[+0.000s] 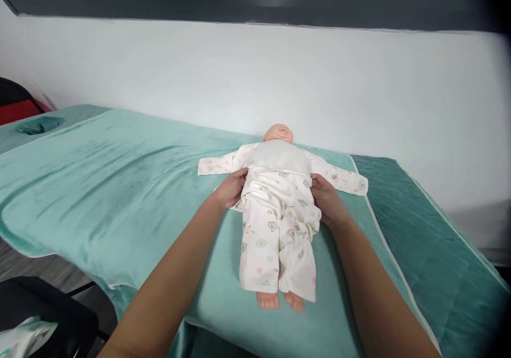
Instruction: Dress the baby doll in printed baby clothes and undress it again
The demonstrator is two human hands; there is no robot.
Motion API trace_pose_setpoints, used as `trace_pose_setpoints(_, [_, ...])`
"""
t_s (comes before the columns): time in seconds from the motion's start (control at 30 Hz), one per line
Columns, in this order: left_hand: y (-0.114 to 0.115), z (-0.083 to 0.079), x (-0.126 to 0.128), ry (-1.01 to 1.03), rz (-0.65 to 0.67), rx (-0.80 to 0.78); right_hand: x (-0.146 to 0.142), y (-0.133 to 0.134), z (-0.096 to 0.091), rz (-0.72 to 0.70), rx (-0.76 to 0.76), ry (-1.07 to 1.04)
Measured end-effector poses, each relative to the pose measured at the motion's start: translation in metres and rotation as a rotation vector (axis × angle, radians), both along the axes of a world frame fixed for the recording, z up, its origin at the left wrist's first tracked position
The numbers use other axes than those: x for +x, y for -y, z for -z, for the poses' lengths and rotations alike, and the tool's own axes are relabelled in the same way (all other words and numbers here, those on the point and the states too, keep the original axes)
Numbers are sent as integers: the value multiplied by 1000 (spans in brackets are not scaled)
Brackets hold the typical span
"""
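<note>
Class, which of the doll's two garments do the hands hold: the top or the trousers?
The trousers: the left hand and right hand grip them at the waist, one each side; the top lies beyond, sleeves spread.

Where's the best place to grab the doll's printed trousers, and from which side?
Probably the waistband of the trousers, one hip each, coming in from both sides. The doll lies flat on its back on the green blanket, feet toward the camera, so the hips are exposed and the back is pinned. The left hand and right hand pinch there.
</note>
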State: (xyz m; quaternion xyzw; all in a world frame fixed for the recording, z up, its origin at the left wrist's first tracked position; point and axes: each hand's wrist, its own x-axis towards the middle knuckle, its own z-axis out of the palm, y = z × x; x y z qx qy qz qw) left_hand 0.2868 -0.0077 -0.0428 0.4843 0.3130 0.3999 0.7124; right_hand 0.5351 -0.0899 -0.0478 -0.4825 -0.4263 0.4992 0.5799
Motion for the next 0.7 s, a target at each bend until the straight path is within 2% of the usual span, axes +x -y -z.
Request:
trace_pose_setpoints(0.27, [4, -1, 2, -70, -35, 56, -5, 1, -1, 56, 11, 46])
trace_pose_setpoints(0.4, [8, 1, 3, -167, -92, 211, -4, -2, 3, 113, 38, 131])
trace_pose_setpoints(0.5, [12, 3, 3, -302, -248, 404, -1, -4, 7, 184, 60, 263])
trace_pose_setpoints(0.6, [15, 3, 4, -357, -473, 492, -1, -5, 7, 291, 83, 413])
trace_pose_setpoints(0.7, [18, 3, 4, -373, -529, 590, -4, -4, 4, 362, 132, 507])
